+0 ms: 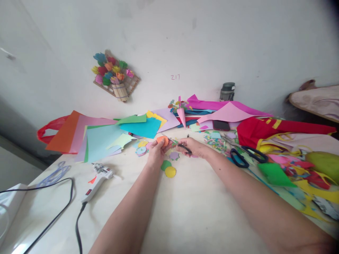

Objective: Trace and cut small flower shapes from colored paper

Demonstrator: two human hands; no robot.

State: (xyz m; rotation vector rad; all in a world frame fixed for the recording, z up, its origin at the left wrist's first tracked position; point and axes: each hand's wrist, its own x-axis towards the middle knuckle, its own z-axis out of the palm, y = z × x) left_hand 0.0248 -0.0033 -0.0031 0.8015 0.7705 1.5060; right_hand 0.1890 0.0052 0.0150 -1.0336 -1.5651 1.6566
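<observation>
Near the middle of the table, my left hand (156, 153) pinches a small orange paper piece (163, 141). My right hand (194, 147) is closed on the dark handles of a small pair of scissors (184, 148), whose blades point left toward the orange paper. Whether the blades touch the paper I cannot tell. Just below the hands lie a yellow paper circle (170, 172) and a green paper circle (165, 165). A lilac scalloped paper piece (174, 156) sits between the hands. Left of my left hand are several pastel paper circles (141, 151).
A glue gun (96, 183) with a black cord lies at left. Coloured paper sheets (102, 139) spread behind it. Larger scissors (239, 157), a phone (221, 125) and paper scraps (312, 169) are at right. A pink paper cone with flowers (181, 116) and a bottle (227, 91) stand at the back.
</observation>
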